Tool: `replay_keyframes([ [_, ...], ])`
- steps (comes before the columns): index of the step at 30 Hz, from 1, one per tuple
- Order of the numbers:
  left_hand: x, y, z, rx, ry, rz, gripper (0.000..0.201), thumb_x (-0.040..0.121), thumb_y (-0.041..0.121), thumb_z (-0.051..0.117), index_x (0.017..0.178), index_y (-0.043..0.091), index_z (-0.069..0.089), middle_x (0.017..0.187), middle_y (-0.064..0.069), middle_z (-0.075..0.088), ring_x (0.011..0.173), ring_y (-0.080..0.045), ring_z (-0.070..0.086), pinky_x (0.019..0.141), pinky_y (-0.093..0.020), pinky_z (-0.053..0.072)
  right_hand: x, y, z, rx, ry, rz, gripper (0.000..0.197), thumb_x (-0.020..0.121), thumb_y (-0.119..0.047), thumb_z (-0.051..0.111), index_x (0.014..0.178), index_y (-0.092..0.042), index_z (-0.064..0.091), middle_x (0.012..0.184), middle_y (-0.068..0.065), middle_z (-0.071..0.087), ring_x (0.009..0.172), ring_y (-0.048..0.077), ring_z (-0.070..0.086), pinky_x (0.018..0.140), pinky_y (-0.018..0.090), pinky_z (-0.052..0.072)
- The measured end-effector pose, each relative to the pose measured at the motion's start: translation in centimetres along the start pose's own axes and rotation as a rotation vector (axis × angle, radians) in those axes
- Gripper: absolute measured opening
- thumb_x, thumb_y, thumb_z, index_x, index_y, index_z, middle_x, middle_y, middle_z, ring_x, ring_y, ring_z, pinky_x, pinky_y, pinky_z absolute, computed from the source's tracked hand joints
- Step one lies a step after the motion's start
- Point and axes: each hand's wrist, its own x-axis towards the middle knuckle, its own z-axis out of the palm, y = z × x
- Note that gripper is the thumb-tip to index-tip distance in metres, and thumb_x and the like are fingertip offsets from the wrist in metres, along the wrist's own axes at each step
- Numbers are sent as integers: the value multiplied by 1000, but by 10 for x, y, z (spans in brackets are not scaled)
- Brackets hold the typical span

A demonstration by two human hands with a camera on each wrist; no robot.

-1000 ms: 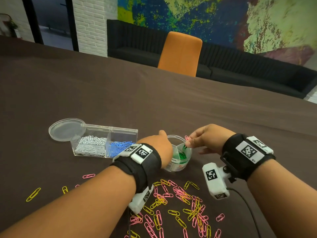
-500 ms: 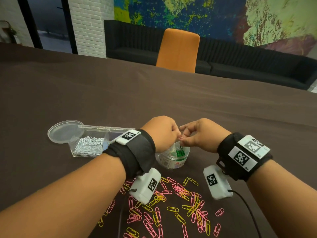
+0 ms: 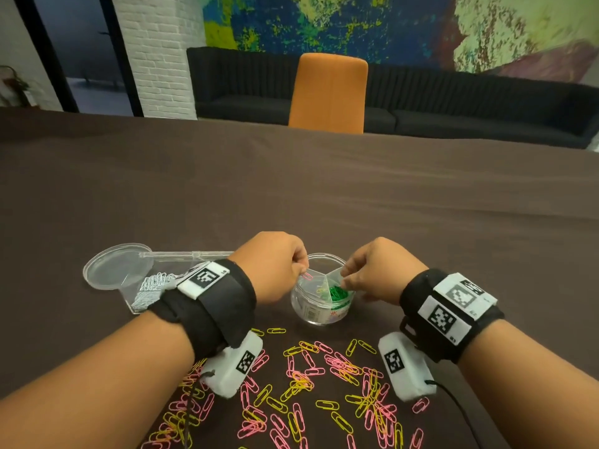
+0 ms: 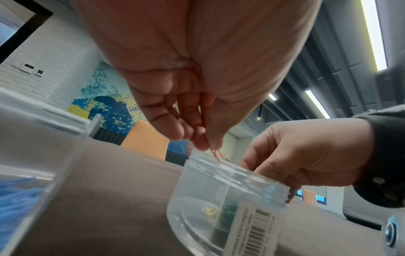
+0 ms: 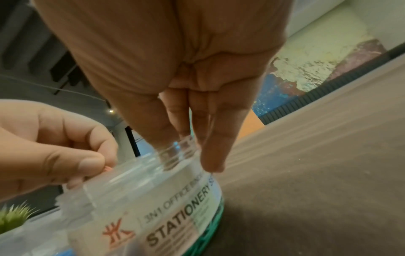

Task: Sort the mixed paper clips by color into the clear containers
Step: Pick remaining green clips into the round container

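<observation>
On the brown table (image 3: 324, 196), at the far left, a round clear lid (image 3: 118, 265) lies flat, touching the corner of a clear rectangular box (image 3: 152, 286) whose visible compartment holds white paper clips (image 3: 154, 283); the left wrist view also shows blue clips (image 4: 17, 192) in a neighbouring compartment. Next comes the left hand (image 3: 275, 264), hovering over the left rim of a small round clear jar (image 3: 321, 299), its thumb and fingertips (image 4: 201, 136) pressed together on a pink paper clip (image 4: 218, 155) that hangs just inside the jar's mouth. Thin clear walls split the jar into sections: one holds a heap of green clips (image 3: 338, 291), another a single yellow clip (image 3: 321, 290), and the pink clip (image 3: 307, 276) hangs above the left section. At the jar's right rim the right hand (image 3: 379, 270) rests its fingers (image 5: 212, 138) against the edge, fairly straight and close together; whether they pinch anything cannot be told. Nearer the person, between both wrists and the table's near edge, a loose scatter of pink and yellow clips (image 3: 324, 384) lies on the cloth, many overlapping.
</observation>
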Motion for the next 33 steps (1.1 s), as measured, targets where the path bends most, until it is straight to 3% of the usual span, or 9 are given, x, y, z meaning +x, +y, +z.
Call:
replay_keyframes([
  [4,-5,-2,1,3,23,61,9,96,26,58,91,29,65,91,11,65,87,-8,58,78,-25,46,-6,1,2,-113,92,-53,17,80,-23,76,97,-27,76,91,-8,70,82,11,67,77,27,56],
  [7,-10,-6,2,34,47,139,8,95,28,58,92,30,65,91,13,61,89,-7,54,84,-28,47,-16,2,4,-191,140,-85,23,84,-26,71,106,-31,73,105,-5,69,94,13,65,83,27,54],
  [12,-18,-7,6,166,49,303,8,99,35,51,97,36,59,94,17,52,92,-5,41,84,-28,45,-26,5,7,-215,190,-127,26,86,-31,68,112,-33,70,109,-5,69,95,13,64,84,28,54],
  [20,-24,-4,11,190,59,340,12,99,36,50,98,34,62,97,15,51,96,-10,41,87,-33,46,-38,9,10,-306,260,-251,28,89,-30,64,117,-29,68,127,-11,62,111,11,59,93,26,50],
  [25,-21,-1,18,255,48,362,23,101,39,46,111,36,66,102,13,51,101,-13,42,90,-35,45,-35,10,11,-316,267,-238,27,89,-33,64,116,-30,68,120,-11,63,103,10,61,88,26,53],
  [27,-21,-3,18,237,77,381,24,100,37,50,116,36,68,100,10,54,98,-16,44,85,-37,47,-34,10,9,-294,258,-201,27,87,-37,65,113,-31,68,109,-8,66,99,12,62,85,26,51],
  [30,-27,-8,8,177,163,386,19,94,28,62,107,30,76,90,5,59,87,-22,50,78,-41,49,-30,13,1,-221,178,-142,23,83,-41,71,103,-30,69,90,-5,66,95,16,64,79,23,46],
  [33,-48,-14,-8,103,202,305,15,90,23,67,100,29,76,88,5,61,86,-21,58,84,-38,48,-37,19,-6,-234,196,-180,20,82,-41,72,98,-29,70,100,-2,66,102,19,62,83,24,42],
])
